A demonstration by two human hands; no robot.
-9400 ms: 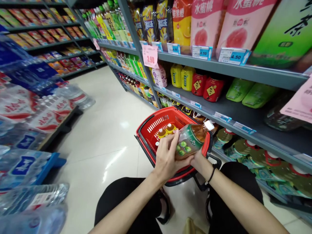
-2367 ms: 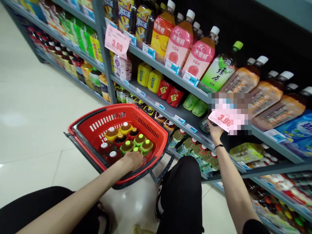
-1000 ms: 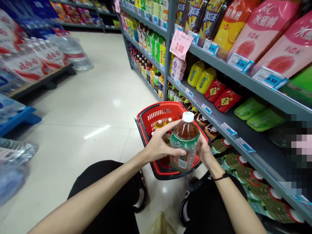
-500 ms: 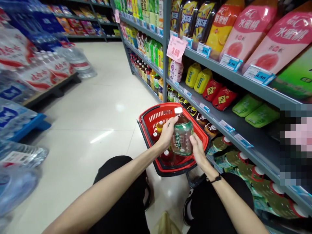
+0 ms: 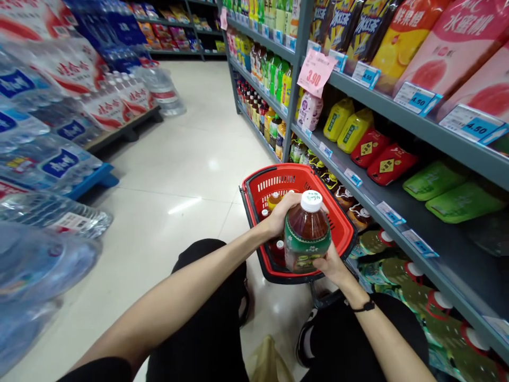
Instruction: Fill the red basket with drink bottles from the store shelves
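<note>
Both hands hold a brown tea bottle [image 5: 307, 233] with a white cap and green label, upright above the near end of a red shopping basket [image 5: 345, 231] on the floor. My left hand [image 5: 279, 213] wraps the bottle's far side near the shoulder. My right hand [image 5: 330, 263] grips its base from below; a dark band circles that wrist. Inside the basket, several smaller bottles [image 5: 273, 200] with yellow and white caps stand upright, partly hidden by my hands.
Grey shelves [image 5: 397, 124] of drinks with price tags run along the right; a pink 3.90 sign [image 5: 315, 72] hangs there. Stacked packs of bottled water [image 5: 47, 159] line the left. Glossy tiled aisle floor [image 5: 191, 154] stretches ahead. My knees in black trousers are low in view.
The bottle has come up and nearer to me over the basket's near end. My right hand slid from its side to its base; the left stays on its far side.
</note>
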